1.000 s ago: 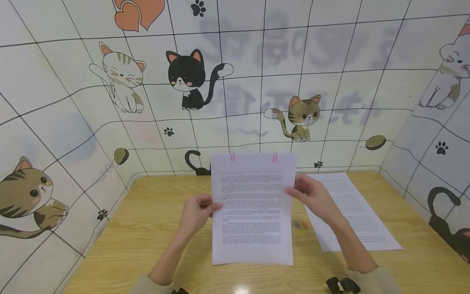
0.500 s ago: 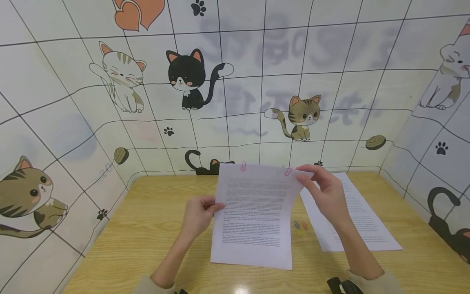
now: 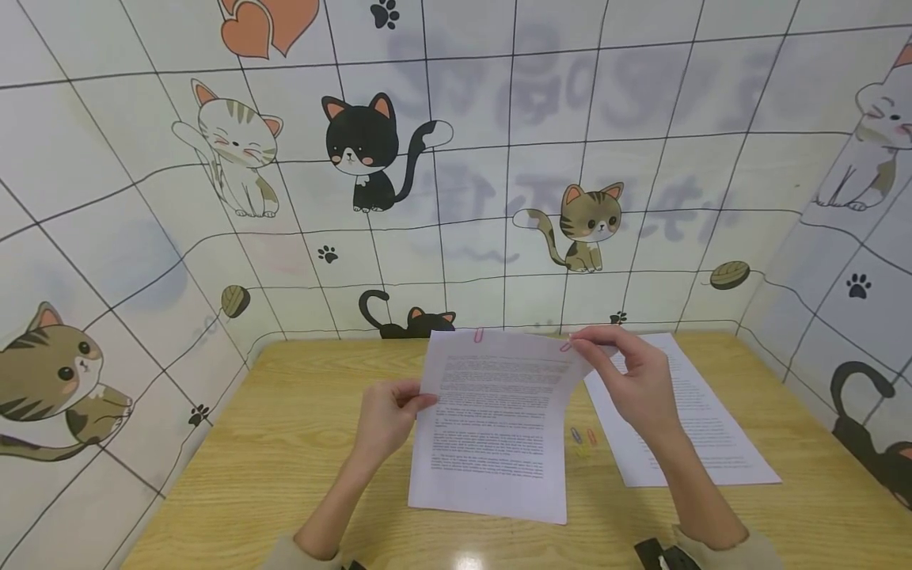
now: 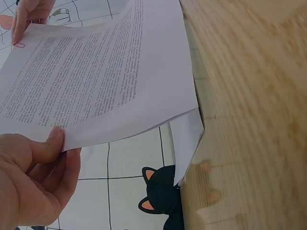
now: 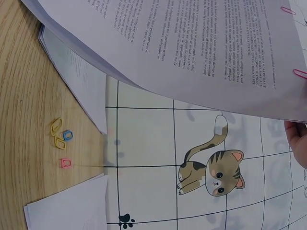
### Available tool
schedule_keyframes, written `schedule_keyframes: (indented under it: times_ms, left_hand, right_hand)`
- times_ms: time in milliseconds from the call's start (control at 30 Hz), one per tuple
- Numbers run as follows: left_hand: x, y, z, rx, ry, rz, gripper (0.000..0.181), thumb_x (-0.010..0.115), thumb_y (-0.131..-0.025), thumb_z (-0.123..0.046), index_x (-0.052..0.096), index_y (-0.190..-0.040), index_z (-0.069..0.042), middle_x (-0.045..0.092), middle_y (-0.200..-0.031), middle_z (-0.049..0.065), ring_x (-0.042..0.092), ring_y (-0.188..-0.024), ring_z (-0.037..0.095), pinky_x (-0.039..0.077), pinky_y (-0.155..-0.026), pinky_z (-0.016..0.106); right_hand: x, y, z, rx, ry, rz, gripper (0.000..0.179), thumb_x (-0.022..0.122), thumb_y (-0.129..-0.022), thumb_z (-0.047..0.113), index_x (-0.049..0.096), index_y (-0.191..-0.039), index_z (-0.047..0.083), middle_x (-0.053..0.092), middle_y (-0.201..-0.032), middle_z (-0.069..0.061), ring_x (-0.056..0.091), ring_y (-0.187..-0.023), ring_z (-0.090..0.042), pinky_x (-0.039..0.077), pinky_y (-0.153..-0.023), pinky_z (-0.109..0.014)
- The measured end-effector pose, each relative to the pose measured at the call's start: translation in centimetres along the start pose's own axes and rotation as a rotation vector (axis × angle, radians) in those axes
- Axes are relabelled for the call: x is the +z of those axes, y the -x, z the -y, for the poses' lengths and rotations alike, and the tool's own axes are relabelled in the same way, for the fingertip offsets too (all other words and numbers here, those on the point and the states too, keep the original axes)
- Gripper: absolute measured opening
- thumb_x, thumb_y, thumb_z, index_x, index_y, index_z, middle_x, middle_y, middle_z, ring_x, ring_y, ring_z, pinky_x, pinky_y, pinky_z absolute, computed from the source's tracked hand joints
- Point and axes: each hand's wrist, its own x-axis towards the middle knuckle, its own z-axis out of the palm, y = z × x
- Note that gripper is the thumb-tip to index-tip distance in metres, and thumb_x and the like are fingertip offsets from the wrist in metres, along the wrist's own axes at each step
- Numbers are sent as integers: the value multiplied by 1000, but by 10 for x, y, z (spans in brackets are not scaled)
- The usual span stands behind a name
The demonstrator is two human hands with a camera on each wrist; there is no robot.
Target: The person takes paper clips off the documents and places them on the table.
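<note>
A sheaf of printed paper (image 3: 492,427) stands tilted up over the table, with two pink paper clips on its top edge. My left hand (image 3: 388,416) grips the left edge, thumb in front and fingers behind, as the left wrist view also shows. At the top right corner my right hand (image 3: 630,380) pinches the paper right by the right-hand paper clip (image 3: 566,346); that corner bends back. The left-hand paper clip (image 3: 479,336) sits apart from both hands. In the right wrist view only part of the right hand (image 5: 298,139) shows, below the paper edge.
Another printed stack (image 3: 712,435) lies on the wooden table (image 3: 285,443) at the right. Between the papers lie several loose paper clips: a blue one (image 5: 67,135), a pink one (image 5: 65,163) and yellow ones (image 5: 56,125). A cat-patterned wall (image 3: 470,261) rises behind the table.
My right hand has moved from the right edge up to the top right corner by the clip. The sheaf's top has lowered and shifted right, its corner now bent. The left hand keeps its grip.
</note>
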Motion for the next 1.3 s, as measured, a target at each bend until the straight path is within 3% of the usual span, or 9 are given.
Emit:
schedule_keyframes:
  times_ms: [233, 500, 933, 1133, 1300]
  left_hand:
    - [0, 0, -1, -2, -16, -3, 8, 78, -83, 3, 79, -90, 0, 75, -81, 11, 69, -65, 14, 52, -56, 23]
    - [0, 1, -2, -5, -10, 6, 7, 78, -84, 4, 79, -90, 1, 75, -81, 13, 70, -66, 15, 51, -55, 23]
    - [-5, -1, 6, -88, 5, -18, 11, 74, -86, 6, 78, -95, 3, 75, -82, 10, 69, -66, 16, 53, -57, 24]
    - [-8, -2, 4, -105, 27, -26, 9, 75, -85, 5, 78, -94, 3, 75, -79, 10, 69, -64, 16, 56, -57, 31]
    - [-9, -3, 5, -119, 40, -23, 10, 75, -86, 5, 77, -96, 4, 75, -81, 11, 69, -65, 17, 57, -60, 37]
  right_hand:
    - [4, 0, 0, -41, 53, -42, 25, 70, -84, -18, 72, -101, 0, 72, -91, -7, 62, -85, -7, 46, -86, -17]
    - [7, 1, -5, -52, 133, -89, 17, 71, -87, -12, 72, -99, 1, 72, -89, -12, 60, -82, -3, 44, -80, -15]
    - [-10, -2, -10, 54, 18, -195, 14, 60, -97, -8, 59, -110, -11, 69, -98, -6, 63, -88, -14, 50, -82, -16]
    - [-12, -4, -15, 51, -6, -208, 14, 60, -96, -11, 58, -110, -14, 68, -94, -9, 64, -79, -13, 54, -74, -17]
    - [-14, -4, -19, 76, -3, -173, 12, 61, -95, -11, 60, -108, -13, 68, -91, -15, 66, -75, -11, 55, -72, -18]
